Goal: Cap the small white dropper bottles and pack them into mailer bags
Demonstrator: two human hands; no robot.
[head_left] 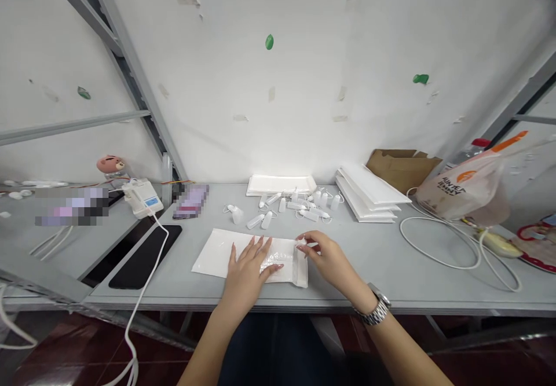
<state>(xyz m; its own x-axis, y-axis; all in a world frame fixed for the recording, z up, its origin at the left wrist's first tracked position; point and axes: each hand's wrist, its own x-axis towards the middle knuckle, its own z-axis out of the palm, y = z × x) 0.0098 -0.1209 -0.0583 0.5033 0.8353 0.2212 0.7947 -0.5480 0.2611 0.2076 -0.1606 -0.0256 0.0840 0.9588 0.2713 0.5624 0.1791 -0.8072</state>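
A white padded mailer [208, 258] lies flat on the grey tabletop in front of me, its right end folded over into a flap. My left hand [248, 267] rests on the mailer with fingers spread, pressing on its middle. At the right end, my right hand [325, 254] pinches the upper corner of the flap between thumb and fingertips. Just behind the mailer lie several small translucent squeeze bottles [296, 206] with tethered caps, some upright and some on their sides.
A flat stack of white mailers [278, 184] lies by the wall, with another pile [369, 192] to its right. Farther right are a brown cardboard box [402, 166], a plastic bag [463, 186] and a looped white cable [434, 265]. A black phone [145, 257] and a power strip [142, 197] lie left.
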